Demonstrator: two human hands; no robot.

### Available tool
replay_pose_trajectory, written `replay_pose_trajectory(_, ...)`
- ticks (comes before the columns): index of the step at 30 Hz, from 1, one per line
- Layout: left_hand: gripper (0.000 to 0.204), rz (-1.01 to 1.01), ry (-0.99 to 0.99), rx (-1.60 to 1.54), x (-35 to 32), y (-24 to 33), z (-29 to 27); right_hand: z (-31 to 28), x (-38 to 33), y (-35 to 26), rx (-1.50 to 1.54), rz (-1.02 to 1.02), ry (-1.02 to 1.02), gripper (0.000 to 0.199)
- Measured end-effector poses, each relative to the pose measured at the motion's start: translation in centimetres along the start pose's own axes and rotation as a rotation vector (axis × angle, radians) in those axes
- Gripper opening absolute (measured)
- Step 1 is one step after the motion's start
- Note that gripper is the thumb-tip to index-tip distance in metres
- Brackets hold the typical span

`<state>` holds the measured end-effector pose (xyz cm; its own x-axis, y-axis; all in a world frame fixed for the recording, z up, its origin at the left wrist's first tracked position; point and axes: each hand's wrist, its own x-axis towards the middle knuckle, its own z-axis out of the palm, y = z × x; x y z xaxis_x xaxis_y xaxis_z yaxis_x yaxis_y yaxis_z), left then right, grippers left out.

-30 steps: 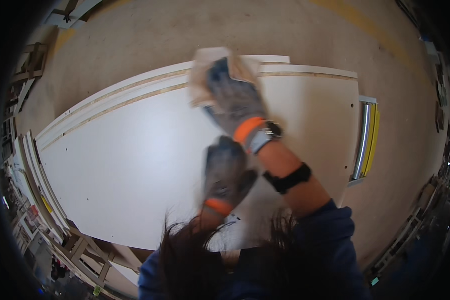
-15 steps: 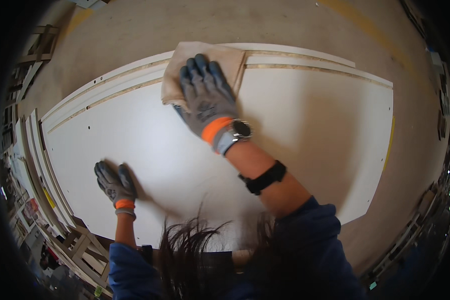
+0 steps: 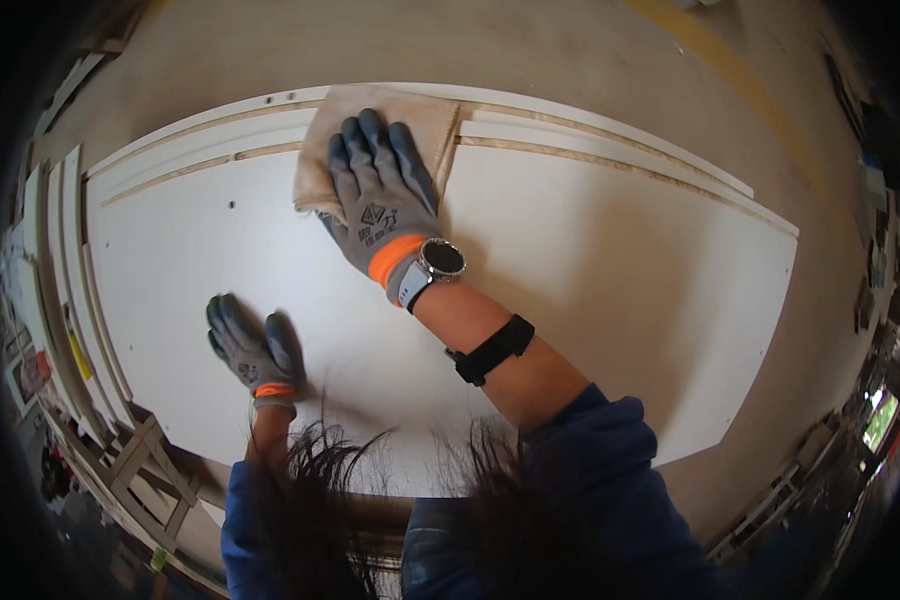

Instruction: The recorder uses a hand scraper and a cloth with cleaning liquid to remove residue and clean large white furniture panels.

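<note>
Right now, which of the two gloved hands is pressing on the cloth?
The right hand, the one wearing a wristwatch, lies flat on the beige cloth at the board's far edge. The left hand rests on the bare white board.

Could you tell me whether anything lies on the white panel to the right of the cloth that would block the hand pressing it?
Nothing visible does. The right hand lies flat on the beige cloth at the far edge of the white panel, and the surface to the right looks bare. The left hand rests flat well to the near left.
</note>
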<state>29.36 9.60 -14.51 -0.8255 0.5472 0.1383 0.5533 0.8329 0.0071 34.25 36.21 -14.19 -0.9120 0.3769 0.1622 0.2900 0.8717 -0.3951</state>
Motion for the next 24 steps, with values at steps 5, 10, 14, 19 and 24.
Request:
replay_pose_trajectory(5,0.075,-0.054,-0.054,-0.084,-0.1,1.6,1.0,-2.4,-7.7,14.5,-0.257,0.182,0.161,0.072)
replay_pose_trajectory(10,0.073,-0.061,-0.076,-0.035,0.3,1.8,-0.7,-7.0,-5.4,13.8,-0.238,0.583,0.182,0.056)
replay_pose_trajectory(14,0.073,-0.033,-0.048,-0.116,0.4,2.0,0.2,3.8,3.0,-1.0,-0.043,0.033,0.100,0.068)
replay_pose_trajectory(19,0.075,-0.028,-0.063,-0.157,0.1,1.2,0.3,4.2,1.3,1.3,-0.127,0.054,0.138,0.069)
replay_pose_trajectory(24,0.080,-0.030,-0.129,-0.177,0.3,2.2,-0.1,-3.3,-4.1,10.5,-0.727,0.452,0.169,0.054)
